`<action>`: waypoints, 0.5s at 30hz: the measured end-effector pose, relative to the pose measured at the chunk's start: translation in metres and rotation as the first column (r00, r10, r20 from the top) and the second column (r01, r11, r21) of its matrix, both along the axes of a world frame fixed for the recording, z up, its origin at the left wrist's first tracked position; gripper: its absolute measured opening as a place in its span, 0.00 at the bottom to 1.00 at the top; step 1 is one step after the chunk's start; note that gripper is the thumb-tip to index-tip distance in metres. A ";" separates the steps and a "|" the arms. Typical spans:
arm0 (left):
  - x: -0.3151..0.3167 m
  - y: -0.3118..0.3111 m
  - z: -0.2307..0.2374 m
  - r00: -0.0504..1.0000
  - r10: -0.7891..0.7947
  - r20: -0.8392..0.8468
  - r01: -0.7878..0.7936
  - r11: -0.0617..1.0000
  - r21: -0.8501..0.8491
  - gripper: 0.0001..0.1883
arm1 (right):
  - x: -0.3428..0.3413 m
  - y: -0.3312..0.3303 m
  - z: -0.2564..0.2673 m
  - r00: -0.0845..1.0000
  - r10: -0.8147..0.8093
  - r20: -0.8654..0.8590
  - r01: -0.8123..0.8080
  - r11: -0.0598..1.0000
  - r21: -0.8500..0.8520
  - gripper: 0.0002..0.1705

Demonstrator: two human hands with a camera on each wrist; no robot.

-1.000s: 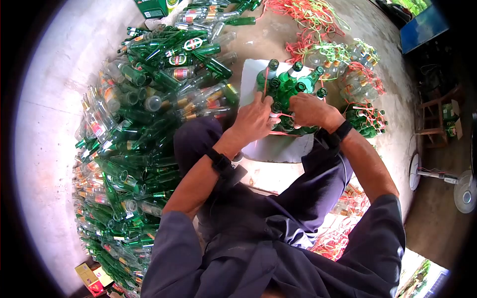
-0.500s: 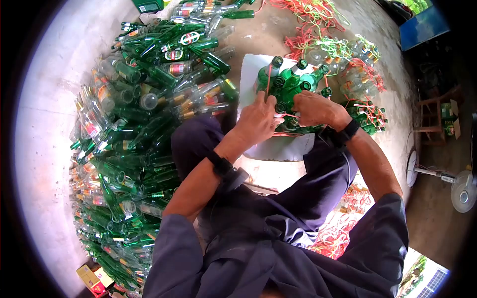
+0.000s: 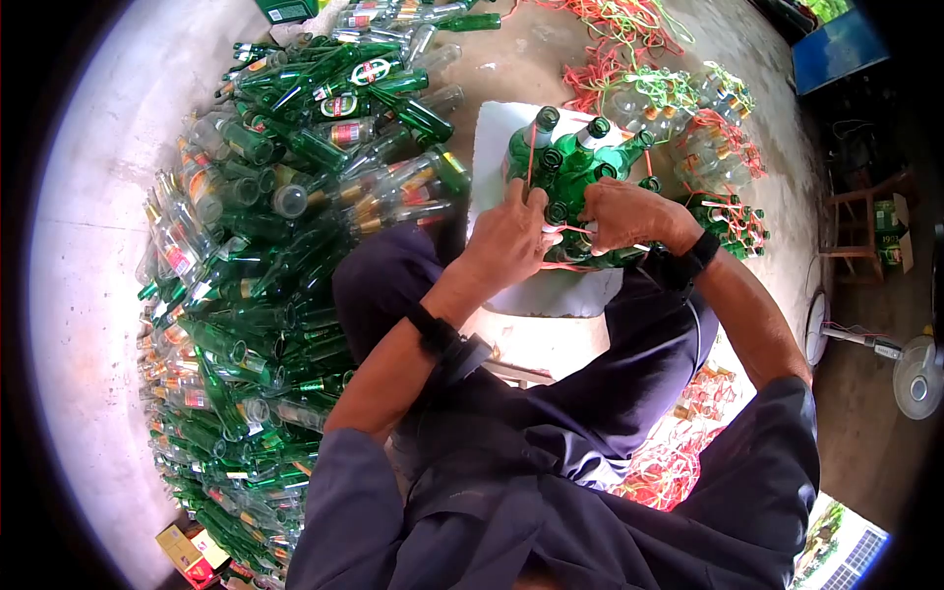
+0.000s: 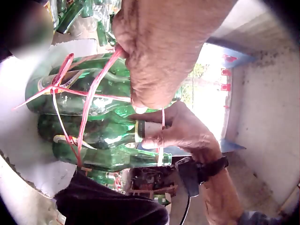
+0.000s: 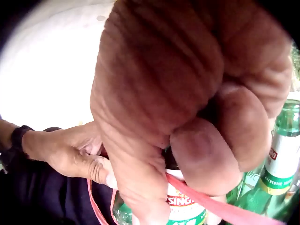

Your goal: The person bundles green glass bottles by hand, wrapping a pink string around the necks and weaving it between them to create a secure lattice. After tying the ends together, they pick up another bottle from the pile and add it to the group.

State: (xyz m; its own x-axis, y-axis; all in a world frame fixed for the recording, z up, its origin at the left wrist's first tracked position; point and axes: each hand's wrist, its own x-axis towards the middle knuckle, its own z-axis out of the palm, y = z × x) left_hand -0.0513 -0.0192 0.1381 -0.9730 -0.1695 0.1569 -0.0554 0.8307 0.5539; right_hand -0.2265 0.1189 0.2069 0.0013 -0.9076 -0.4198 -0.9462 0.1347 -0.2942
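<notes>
Green bottles [image 3: 580, 147] stand in a bundle on a white board [image 3: 546, 298], with pink cord [image 3: 532, 155] looped around them. At the near left side of their necks, my left hand [image 3: 506, 241] grips the cord; in the left wrist view this hand [image 4: 161, 47] has the cord [image 4: 96, 86] running out from under its curled fingers. Beside it my right hand [image 3: 637, 216] is at the near bottle necks. The right wrist view shows this hand [image 5: 187, 103] with curled fingers holding a strand of cord [image 5: 225, 208] against a labelled bottle [image 5: 187, 206].
A large heap of loose green and clear bottles [image 3: 295, 315] lies at the left. Cord-tied bottle bundles [image 3: 713, 162] stand at the right, with tangled red and green cord [image 3: 629, 29] behind. A fan [image 3: 916, 379] and wooden stool [image 3: 854, 236] are farther right.
The right forearm and wrist have shifted slightly outward to the right. Both hands remain at the bottle necks, and the bundle looks nearly the same, slightly shifted in view.
</notes>
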 end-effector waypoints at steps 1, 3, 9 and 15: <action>-0.001 0.000 -0.001 1.000 -0.001 -0.018 0.001 1.000 -0.001 0.27 | 0.000 -0.001 0.001 1.000 0.000 0.001 0.000 1.000 0.002 0.23; -0.001 0.000 -0.003 0.999 -0.001 -0.035 0.001 1.000 0.000 0.27 | 0.000 -0.002 0.006 1.000 -0.016 -0.027 0.017 0.998 0.061 0.25; -0.002 0.000 -0.007 0.997 -0.013 -0.082 0.011 1.000 -0.023 0.29 | -0.008 -0.002 0.001 0.999 -0.006 0.038 0.004 0.999 0.035 0.26; -0.002 0.000 -0.006 0.995 -0.001 -0.104 0.001 1.000 0.001 0.28 | -0.004 -0.006 0.017 0.990 -0.111 0.085 0.091 0.974 0.208 0.30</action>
State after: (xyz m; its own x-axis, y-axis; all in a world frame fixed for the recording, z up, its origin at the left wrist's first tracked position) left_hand -0.0532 -0.0188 0.1325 -0.9517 -0.1684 0.2568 0.0034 0.8304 0.5572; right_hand -0.2305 0.1133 0.2241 -0.0366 -0.8005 -0.5982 -0.8934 0.2944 -0.3394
